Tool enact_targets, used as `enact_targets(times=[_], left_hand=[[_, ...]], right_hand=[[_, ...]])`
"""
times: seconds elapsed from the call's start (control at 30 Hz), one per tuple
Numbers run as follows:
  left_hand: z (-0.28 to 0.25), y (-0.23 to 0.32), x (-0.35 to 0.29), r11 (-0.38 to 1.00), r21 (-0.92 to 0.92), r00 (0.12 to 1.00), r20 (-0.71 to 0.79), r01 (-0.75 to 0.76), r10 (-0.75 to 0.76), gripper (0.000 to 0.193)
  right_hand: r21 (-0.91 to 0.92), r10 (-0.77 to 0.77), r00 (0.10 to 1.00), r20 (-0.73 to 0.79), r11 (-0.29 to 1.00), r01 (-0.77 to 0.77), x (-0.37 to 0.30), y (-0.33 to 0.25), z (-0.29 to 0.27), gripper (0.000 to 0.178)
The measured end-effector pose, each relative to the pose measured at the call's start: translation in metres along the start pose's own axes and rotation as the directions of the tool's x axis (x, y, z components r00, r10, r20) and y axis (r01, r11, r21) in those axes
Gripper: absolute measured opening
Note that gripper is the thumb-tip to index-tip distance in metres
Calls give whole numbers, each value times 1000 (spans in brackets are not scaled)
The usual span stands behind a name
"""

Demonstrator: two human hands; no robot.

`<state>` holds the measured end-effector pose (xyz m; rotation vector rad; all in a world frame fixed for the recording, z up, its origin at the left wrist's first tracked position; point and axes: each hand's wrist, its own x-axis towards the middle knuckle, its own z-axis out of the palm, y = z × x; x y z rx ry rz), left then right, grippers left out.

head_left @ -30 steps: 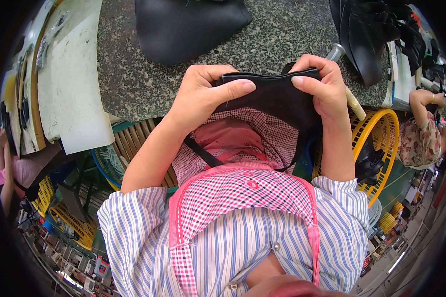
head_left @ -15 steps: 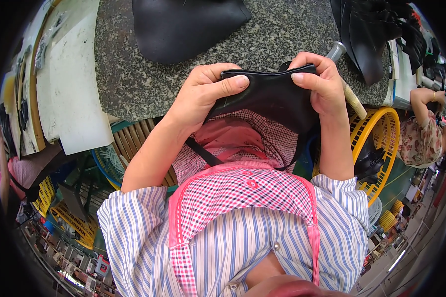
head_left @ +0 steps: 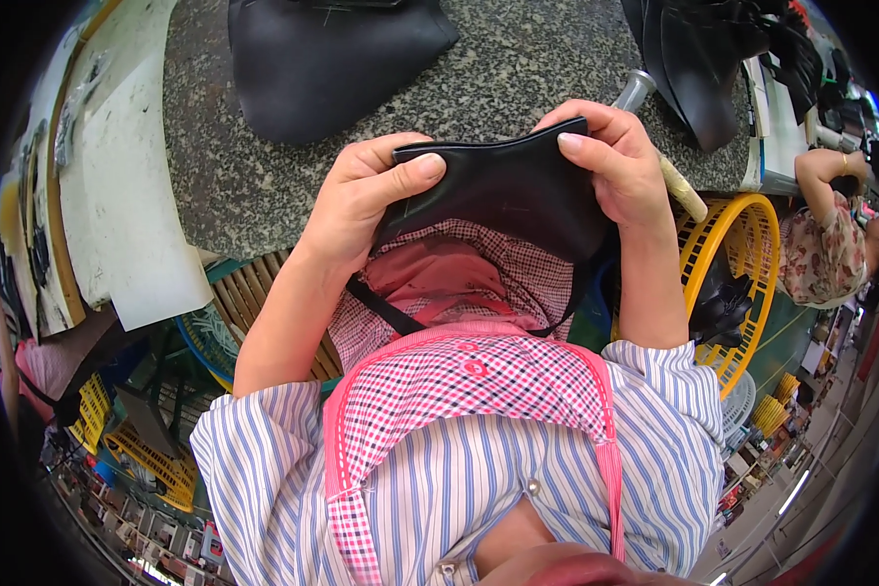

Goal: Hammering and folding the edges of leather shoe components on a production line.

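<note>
Between my two hands is a black leather piece (head_left: pixel 498 195), its upper edge folded over and its lower part hanging above my lap. My left hand (head_left: pixel 376 190) pinches the left end of that edge, thumb on the near side. At the right end, my right hand (head_left: pixel 615 161) grips the same edge with its thumb on top and fingers behind. The edge dips in the middle. Beyond my left hand, a larger black leather piece (head_left: pixel 322 78) lies flat on the speckled stone tabletop (head_left: pixel 527 59). Close behind my right hand is a hammer (head_left: pixel 637 90) with a metal head and pale handle.
Stacked black leather pieces (head_left: pixel 703 78) lie at the table's far right. A yellow plastic basket (head_left: pixel 767 259) holding black pieces stands beside my right forearm. White sheeting (head_left: pixel 132 205) covers a surface at left. Another person in a floral top (head_left: pixel 818 254) is at the right.
The leather's left end has slid left and slightly down, and its right end has risen a little. Both hands keep their grip. The whole view has shifted slightly.
</note>
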<state>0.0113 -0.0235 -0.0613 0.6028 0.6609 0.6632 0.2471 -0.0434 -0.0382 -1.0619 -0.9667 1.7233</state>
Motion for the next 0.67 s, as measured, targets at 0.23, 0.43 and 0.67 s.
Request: enact_targets(times=[0.23, 0.43, 0.67], left_hand=[[1, 1, -1, 999, 42, 1000, -22, -16, 17, 13], [4, 11, -3, 788, 539, 949, 74, -297, 308, 19], [-11, 13, -3, 547, 734, 887, 168, -404, 430, 20]], right_hand=[[-30, -72, 997, -27, 997, 71, -3, 1, 2, 18], [-76, -119, 992, -28, 990, 117, -6, 2, 1, 17], [-34, -92, 996, 4, 995, 92, -4, 6, 2, 18]])
